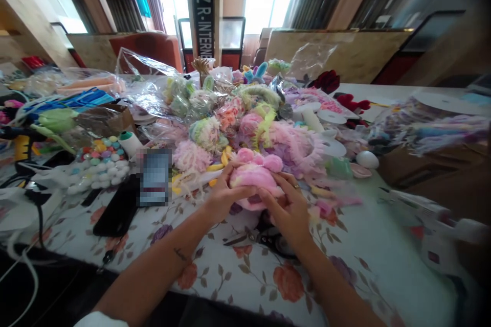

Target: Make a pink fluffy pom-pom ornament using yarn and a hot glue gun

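Note:
Both my hands hold a soft pink plush piece [253, 178] with fluffy pink balls on its top, over the flowered tablecloth. My left hand [226, 195] grips its left side, thumb across the front. On the other side my right hand [287, 200], with a ring on one finger, presses its thumb and fingers on the piece. The two thumbs nearly meet at the front. Just below lie scissors [241, 239] with dark handles, partly hidden by my right hand. A heap of pastel yarn and fluffy trim [284, 138] rises behind the plush piece.
To the left are a black phone [117, 212], a blurred-out screen [154, 178], white pompoms [102, 176] and a thread cone [129, 143]. A white glue gun [441, 230] lies at right, near a cardboard box [429, 168]. A white egg-shaped piece [367, 159] sits right of the heap.

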A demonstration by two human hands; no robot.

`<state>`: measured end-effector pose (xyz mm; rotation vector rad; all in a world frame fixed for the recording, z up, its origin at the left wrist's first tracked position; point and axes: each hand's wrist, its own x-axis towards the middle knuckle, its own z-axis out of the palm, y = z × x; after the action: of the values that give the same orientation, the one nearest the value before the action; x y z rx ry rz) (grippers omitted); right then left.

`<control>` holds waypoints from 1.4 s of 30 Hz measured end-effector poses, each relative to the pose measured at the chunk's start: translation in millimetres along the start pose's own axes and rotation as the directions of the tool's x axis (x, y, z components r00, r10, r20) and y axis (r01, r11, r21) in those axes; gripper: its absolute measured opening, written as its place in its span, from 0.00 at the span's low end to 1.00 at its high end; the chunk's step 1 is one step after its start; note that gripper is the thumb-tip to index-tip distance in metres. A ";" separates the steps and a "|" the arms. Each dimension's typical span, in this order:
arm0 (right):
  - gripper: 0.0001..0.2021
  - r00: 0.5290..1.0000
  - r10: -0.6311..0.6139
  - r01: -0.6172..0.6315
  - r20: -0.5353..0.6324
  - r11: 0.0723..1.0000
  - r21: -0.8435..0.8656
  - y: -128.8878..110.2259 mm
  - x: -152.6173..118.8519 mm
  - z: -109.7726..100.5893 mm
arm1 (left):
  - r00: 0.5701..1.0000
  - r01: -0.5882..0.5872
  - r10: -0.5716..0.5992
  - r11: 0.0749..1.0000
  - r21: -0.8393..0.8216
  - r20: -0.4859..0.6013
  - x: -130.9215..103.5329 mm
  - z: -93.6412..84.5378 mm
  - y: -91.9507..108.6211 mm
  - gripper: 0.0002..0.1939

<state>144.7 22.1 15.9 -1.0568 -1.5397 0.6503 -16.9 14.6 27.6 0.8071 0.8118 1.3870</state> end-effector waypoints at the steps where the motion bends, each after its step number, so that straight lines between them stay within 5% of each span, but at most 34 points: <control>1: 0.19 1.000 -0.007 0.007 -0.004 1.000 -0.011 0.6 0.1 -0.3 | 1.000 0.009 -0.009 1.000 -0.007 0.000 -0.3 0.2 -0.2 0.30; 7: 0.18 0.997 -0.066 0.064 -0.027 0.996 -0.055 1.3 1.2 -1.9 | 0.998 -0.064 0.064 0.998 0.006 -0.016 -1.2 0.1 -4.3 0.26; 42: 0.18 1.000 -0.015 0.016 -0.021 1.000 0.025 4.3 -0.3 1.3 | 1.000 -0.011 0.011 0.999 0.031 0.001 -2.5 4.1 3.6 0.28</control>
<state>144.7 23.9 11.8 -1.0286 -1.5163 0.6449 -15.2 12.1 32.7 0.8370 0.8308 1.3862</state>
